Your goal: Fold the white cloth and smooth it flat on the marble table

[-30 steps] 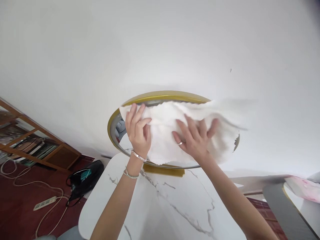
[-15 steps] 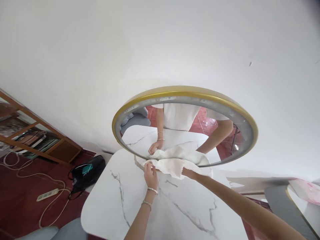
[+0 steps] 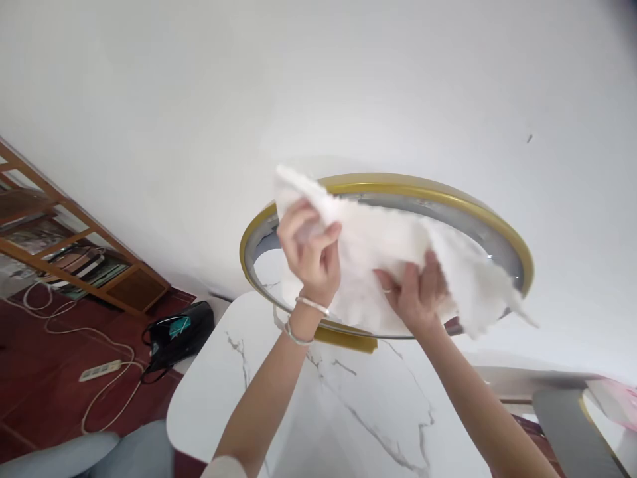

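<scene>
A thin white cloth (image 3: 371, 239) is raised in front of an oval-looking mirror with a gold frame (image 3: 418, 186), hiding most of the glass. My left hand (image 3: 312, 249), with two bracelets at the wrist, pinches the cloth near its upper left end. My right hand (image 3: 418, 289) grips the lower middle of the cloth, fingers curled into it, and a loose end trails off to the right. Below the glass a gold base (image 3: 348, 337) rests on the white marble-patterned table (image 3: 358, 411).
A black bag (image 3: 186, 332) and a power strip (image 3: 100, 370) with cords lie on the red floor at left, near a wooden shelf unit (image 3: 132, 289). Grey seats show at lower left and right. A white wall (image 3: 199, 133) rises behind the mirror.
Both hands have lifted the cloth from the mirror's lower edge up in front of the glass and spread it wider. The gold base now shows. The view has shifted slightly.
</scene>
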`<state>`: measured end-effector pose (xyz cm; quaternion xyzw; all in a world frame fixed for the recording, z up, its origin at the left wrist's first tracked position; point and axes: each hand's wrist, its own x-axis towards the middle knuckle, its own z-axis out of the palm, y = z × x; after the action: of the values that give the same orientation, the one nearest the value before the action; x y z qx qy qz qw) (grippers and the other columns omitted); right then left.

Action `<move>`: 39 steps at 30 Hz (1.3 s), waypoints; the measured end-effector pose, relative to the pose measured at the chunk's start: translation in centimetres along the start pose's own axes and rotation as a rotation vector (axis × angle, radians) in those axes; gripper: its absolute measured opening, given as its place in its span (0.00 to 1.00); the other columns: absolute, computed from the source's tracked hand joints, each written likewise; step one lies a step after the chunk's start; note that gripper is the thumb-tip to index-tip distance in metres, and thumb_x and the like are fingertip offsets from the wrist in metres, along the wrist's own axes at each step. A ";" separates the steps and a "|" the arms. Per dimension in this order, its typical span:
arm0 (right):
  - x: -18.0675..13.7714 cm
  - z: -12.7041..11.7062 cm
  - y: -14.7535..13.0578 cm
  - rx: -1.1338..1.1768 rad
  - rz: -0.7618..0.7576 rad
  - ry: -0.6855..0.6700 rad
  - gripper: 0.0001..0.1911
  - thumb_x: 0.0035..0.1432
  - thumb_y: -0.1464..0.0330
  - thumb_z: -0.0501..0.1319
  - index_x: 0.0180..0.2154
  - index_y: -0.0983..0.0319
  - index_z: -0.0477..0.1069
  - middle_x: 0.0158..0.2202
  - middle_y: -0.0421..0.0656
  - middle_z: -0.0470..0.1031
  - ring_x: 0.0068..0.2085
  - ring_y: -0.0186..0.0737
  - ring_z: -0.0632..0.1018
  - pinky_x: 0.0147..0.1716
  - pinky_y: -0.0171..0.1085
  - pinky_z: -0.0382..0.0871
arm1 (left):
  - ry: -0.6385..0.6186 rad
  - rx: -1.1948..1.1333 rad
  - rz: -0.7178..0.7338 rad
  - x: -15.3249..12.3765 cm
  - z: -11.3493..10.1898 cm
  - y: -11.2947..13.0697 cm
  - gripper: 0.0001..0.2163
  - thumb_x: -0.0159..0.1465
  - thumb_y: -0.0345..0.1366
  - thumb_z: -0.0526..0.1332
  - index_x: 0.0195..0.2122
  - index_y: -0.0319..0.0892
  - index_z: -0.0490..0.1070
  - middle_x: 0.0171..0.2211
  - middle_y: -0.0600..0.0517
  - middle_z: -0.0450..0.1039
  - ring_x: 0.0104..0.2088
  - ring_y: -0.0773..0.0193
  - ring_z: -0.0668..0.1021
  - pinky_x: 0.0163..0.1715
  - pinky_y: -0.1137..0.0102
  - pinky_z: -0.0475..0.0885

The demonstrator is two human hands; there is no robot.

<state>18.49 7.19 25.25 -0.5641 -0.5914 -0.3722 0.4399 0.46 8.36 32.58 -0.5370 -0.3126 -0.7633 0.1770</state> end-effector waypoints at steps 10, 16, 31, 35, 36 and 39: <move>11.8 -3.7 -3.8 0.142 -0.319 -0.166 0.29 0.64 0.50 0.46 0.57 0.61 0.65 0.58 0.51 0.66 0.64 0.58 0.61 0.58 0.63 0.53 | -0.248 -0.059 -0.127 5.8 -1.0 -1.5 0.03 0.67 0.30 0.56 0.41 0.44 0.63 0.48 0.51 0.73 0.53 0.64 0.75 0.54 0.58 0.70; 10.1 -3.1 -7.3 0.261 -0.532 -0.346 0.28 0.67 0.58 0.47 0.66 0.51 0.49 0.64 0.42 0.61 0.66 0.51 0.58 0.61 0.62 0.48 | -0.043 -0.028 -0.098 1.1 -4.2 -4.8 0.03 0.67 0.31 0.57 0.36 0.42 0.62 0.51 0.46 0.71 0.60 0.59 0.68 0.61 0.54 0.62; 4.2 3.2 -18.5 0.369 -1.170 -0.830 0.28 0.57 0.86 0.37 0.49 0.70 0.68 0.44 0.45 0.75 0.55 0.37 0.71 0.60 0.46 0.55 | 0.115 0.027 -0.875 -11.1 -13.5 -13.5 0.17 0.55 0.45 0.65 0.37 0.44 0.59 0.35 0.53 0.68 0.39 0.65 0.74 0.40 0.70 0.72; -0.2 4.3 -18.1 0.411 -1.145 -0.903 0.28 0.50 0.87 0.40 0.45 0.70 0.70 0.49 0.44 0.73 0.58 0.37 0.69 0.58 0.46 0.59 | 0.097 0.051 -1.141 -17.2 -15.2 -13.8 0.18 0.53 0.43 0.66 0.37 0.44 0.59 0.39 0.50 0.70 0.42 0.62 0.75 0.40 0.69 0.72; -1.5 4.6 -17.5 0.433 -1.126 -0.929 0.28 0.50 0.87 0.41 0.44 0.68 0.71 0.49 0.44 0.73 0.56 0.37 0.70 0.56 0.46 0.61 | 0.079 0.049 -1.202 -18.6 -15.4 -13.7 0.17 0.53 0.42 0.65 0.37 0.44 0.59 0.40 0.50 0.70 0.42 0.62 0.75 0.40 0.69 0.72; -5.7 5.6 -15.7 0.530 -1.042 -1.015 0.28 0.51 0.85 0.42 0.38 0.59 0.74 0.45 0.43 0.76 0.52 0.38 0.74 0.53 0.45 0.66 | 0.029 0.049 -1.294 -21.9 -15.4 -13.0 0.15 0.51 0.38 0.65 0.36 0.44 0.61 0.38 0.50 0.72 0.39 0.62 0.76 0.37 0.68 0.73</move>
<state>2.16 9.13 18.93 -0.1903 -0.9790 -0.0729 0.0033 -10.42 6.25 4.95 -0.2254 -0.5881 -0.7154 -0.3025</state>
